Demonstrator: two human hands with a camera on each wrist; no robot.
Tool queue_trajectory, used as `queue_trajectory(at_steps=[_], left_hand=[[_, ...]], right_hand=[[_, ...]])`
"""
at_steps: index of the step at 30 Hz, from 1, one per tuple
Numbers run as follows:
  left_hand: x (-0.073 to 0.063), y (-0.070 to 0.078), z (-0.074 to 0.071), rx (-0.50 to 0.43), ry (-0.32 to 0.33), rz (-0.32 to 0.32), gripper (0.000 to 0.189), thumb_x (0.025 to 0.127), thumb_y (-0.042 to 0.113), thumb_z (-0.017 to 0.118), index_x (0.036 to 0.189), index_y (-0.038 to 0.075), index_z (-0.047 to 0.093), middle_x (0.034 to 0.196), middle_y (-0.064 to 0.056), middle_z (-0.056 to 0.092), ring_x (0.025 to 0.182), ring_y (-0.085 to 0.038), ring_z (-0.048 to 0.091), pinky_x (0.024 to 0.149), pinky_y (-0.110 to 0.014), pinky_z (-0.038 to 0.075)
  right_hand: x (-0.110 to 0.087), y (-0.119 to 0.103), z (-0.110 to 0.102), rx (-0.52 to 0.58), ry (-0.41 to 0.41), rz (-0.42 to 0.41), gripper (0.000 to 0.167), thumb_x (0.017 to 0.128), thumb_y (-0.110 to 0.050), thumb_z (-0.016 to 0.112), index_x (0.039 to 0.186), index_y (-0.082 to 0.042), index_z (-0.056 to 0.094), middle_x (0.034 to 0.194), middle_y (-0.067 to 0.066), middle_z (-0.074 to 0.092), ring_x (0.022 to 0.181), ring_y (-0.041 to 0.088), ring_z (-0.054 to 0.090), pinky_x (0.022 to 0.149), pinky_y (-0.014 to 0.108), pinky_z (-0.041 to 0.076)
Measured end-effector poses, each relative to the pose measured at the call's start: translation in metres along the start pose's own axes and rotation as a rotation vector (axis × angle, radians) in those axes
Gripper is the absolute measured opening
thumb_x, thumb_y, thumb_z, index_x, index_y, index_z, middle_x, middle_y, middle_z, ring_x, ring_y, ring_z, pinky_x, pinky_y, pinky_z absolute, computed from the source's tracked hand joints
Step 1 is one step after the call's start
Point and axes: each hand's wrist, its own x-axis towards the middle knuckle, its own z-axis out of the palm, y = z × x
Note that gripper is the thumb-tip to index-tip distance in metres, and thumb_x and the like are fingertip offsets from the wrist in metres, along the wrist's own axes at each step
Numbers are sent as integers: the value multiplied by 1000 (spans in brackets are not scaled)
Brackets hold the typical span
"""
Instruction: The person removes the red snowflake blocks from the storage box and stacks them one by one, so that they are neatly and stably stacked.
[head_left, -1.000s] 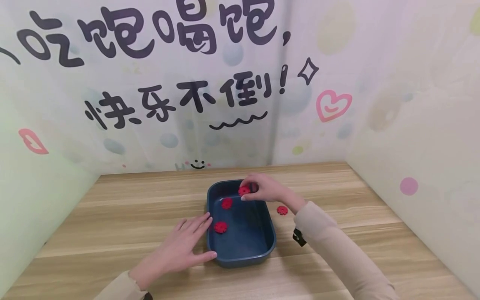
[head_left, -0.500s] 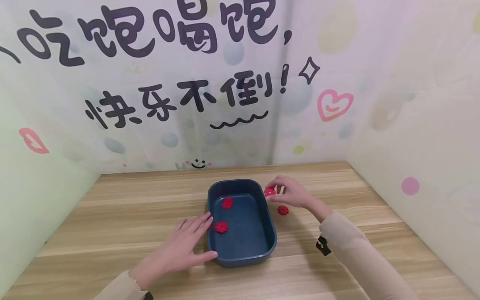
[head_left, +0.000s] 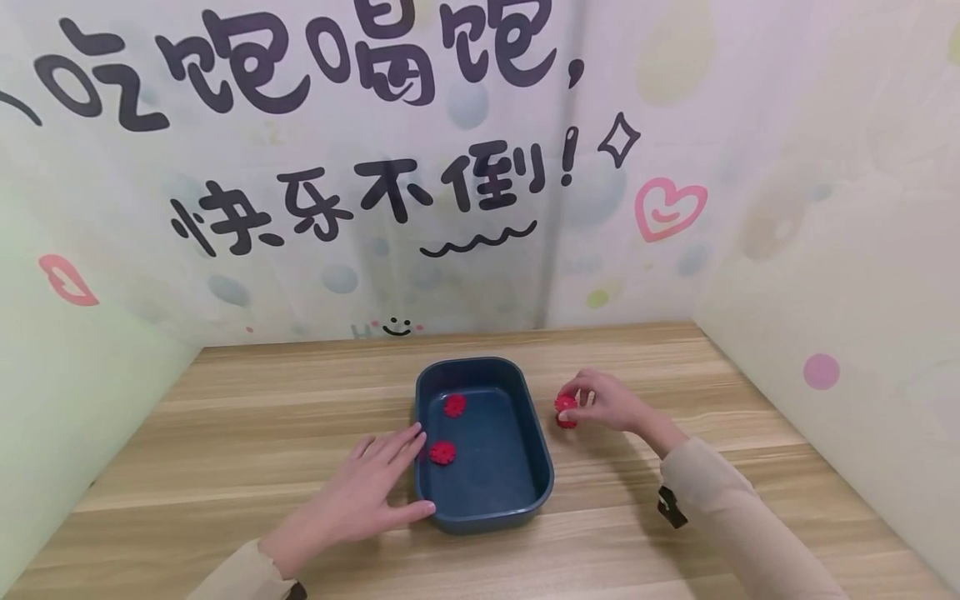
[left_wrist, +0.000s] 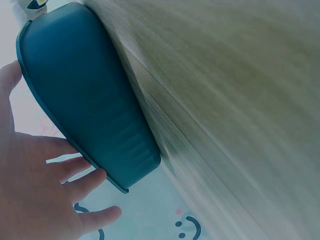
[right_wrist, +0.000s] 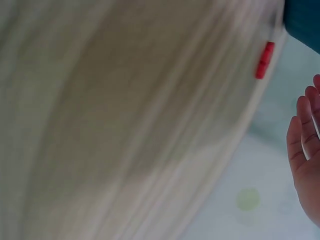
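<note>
A dark blue rectangular tray stands on the table with two red snowflake-shaped plastic discs inside: one disc farther back, another disc nearer the left wall. My left hand rests spread against the tray's left rim, fingers nearly straight; the left wrist view shows its fingertips on the rim. To the right of the tray, my right hand pinches a red snowflake disc between thumb and fingers. Just beneath it another red disc lies on the table, partly covered; whether the two touch I cannot tell.
The wood-grain table reaches back to a white printed wall sheet with large dark lettering. Light side walls close in the left and right edges.
My right hand has moved out of the tray to the right and down with the red snowflake disc, over the disc on the table. The left hand and tray have stayed put.
</note>
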Motion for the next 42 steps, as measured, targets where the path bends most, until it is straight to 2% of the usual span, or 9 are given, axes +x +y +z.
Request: queue_trajectory(at_steps=[7,21,31,42], left_hand=[[0,0,0,-3,-5,-1,82,77,63,47,136,8,34,141,-6,27,124,-24,27,97,-50,19],[0,0,0,-2,6,8,82,77,64,47,135,7,35,141,-6,28,124,-24,28,97,-51,20],[0,1,0,-1,-2,8,81,78,62,48,135,7,35,141,-7,28,124,-24,28,97,-51,20],[1,1,1,6,10,7,81,77,63,48,136,7,35,141,-6,28,124,-23,28,97,-50,19]], right_hand=[[-6,5,4,-17,-71,3,28,74,-32,70,95,-15,64,80,-8,53,71,12,50,62,27,43],[-4,11,12,-123,-77,-8,26,73,-32,71,92,-14,65,77,-9,51,68,9,48,61,26,41],[-2,11,17,-184,-44,41,24,72,-35,71,87,-17,66,74,-9,50,65,8,47,59,25,41],[-1,5,17,-199,-43,118,29,71,-38,72,87,-15,66,72,-8,51,63,9,46,56,25,40]])
